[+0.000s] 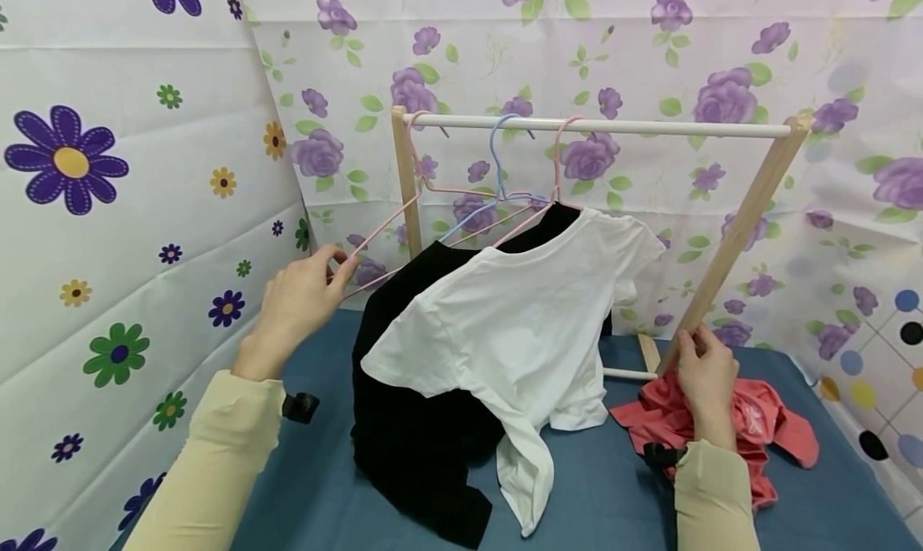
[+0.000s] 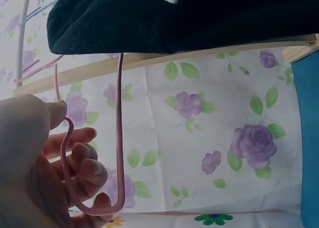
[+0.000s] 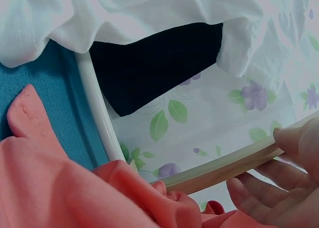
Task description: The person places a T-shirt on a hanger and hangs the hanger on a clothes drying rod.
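Note:
On the left, my left hand holds one end of a pink hanger, thumb against its wire and fingers behind, as the left wrist view shows. This hanger hooks over the rack's white rail with no garment on it. Beside it hang a black garment on a blue hanger and, in front, a white T-shirt on another pink hanger. My right hand grips the rack's right wooden post near its foot, thumb on one side and fingers on the other.
A crumpled coral-red garment lies by the right post, under my right wrist. The rack stands on a blue cloth surface. Flower-printed sheets close off the left and back. A lower white bar joins the right post.

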Available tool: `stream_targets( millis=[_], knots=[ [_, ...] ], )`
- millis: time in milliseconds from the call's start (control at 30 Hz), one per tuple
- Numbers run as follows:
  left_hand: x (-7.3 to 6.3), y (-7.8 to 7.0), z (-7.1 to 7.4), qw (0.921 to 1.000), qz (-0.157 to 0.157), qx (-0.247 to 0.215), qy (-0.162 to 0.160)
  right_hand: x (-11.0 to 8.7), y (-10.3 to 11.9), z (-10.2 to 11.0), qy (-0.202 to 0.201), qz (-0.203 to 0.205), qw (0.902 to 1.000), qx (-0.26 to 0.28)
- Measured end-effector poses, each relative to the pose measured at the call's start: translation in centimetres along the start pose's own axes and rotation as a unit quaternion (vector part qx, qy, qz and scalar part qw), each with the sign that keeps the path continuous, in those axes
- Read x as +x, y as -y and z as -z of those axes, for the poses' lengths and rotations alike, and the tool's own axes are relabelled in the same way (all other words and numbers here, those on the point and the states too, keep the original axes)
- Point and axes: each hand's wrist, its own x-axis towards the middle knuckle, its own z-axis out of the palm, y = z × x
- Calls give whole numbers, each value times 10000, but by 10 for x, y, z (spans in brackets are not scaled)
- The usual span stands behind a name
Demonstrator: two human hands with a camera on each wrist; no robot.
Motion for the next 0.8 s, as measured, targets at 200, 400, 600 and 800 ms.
stream_targets(
  millis=[200,400,600,800],
  knots=[
    [-2,1,-2,9999,-69,-100,-97,1,-1,-1,-11,11,10000,-11],
    [-5,2,-8,9977,-149,-157,-639,1,0,-1,-58,12,10000,-22],
    [-7,3,-16,9907,-317,-137,-1318,0,0,0,-56,-1,10000,-23],
    [-9,4,-23,9814,-478,-317,-1830,0,0,0,-89,28,10000,-33]
  ],
)
